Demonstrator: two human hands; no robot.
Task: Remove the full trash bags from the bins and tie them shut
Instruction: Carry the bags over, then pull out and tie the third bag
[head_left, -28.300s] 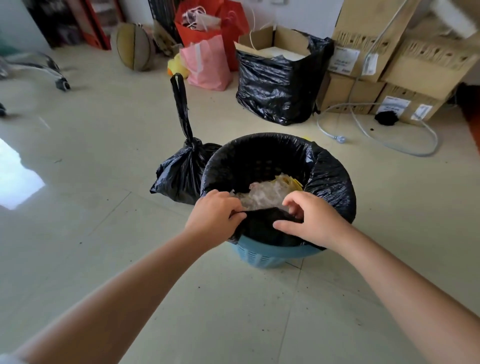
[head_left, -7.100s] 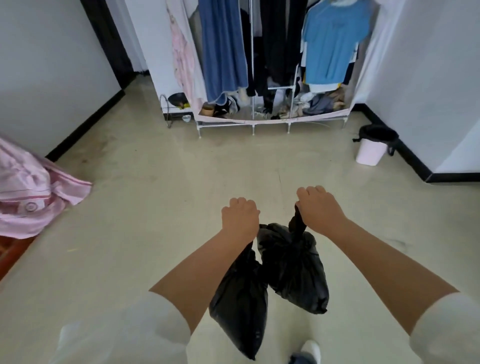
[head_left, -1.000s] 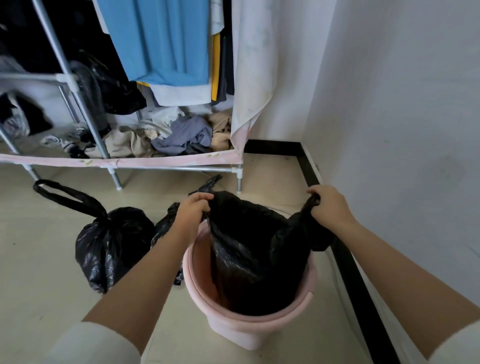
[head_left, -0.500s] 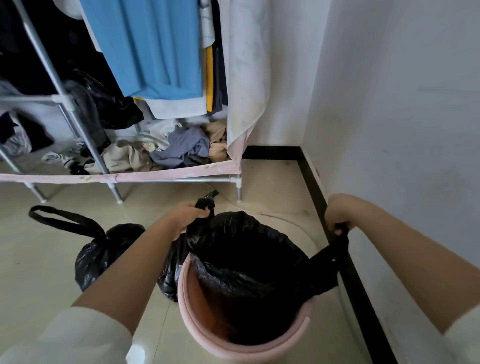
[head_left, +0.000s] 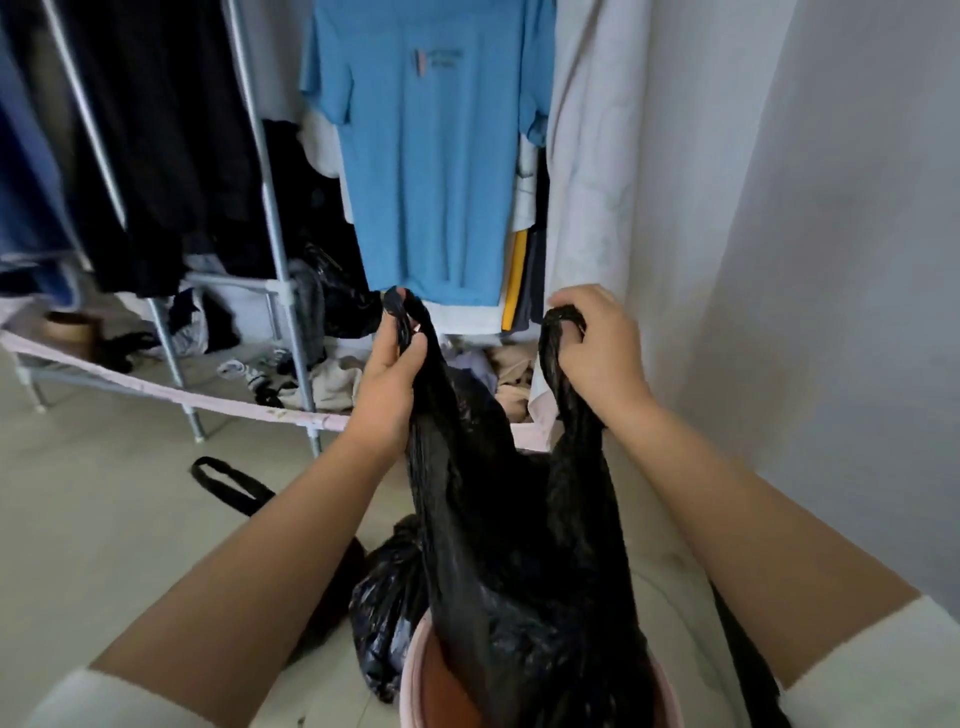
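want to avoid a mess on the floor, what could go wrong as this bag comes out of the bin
1. The trash bag hangs by two thin handles, one in the left hand, one in the right hand; stretched plastic might tear.
2. Its bottom is still inside the pink bin, so it could snag and tip the bin.
3. Its mouth is untied; contents could spill if it swings.

Black trash bag (head_left: 519, 561), pink bin (head_left: 410, 675), plain blue T-shirt (head_left: 431, 171)
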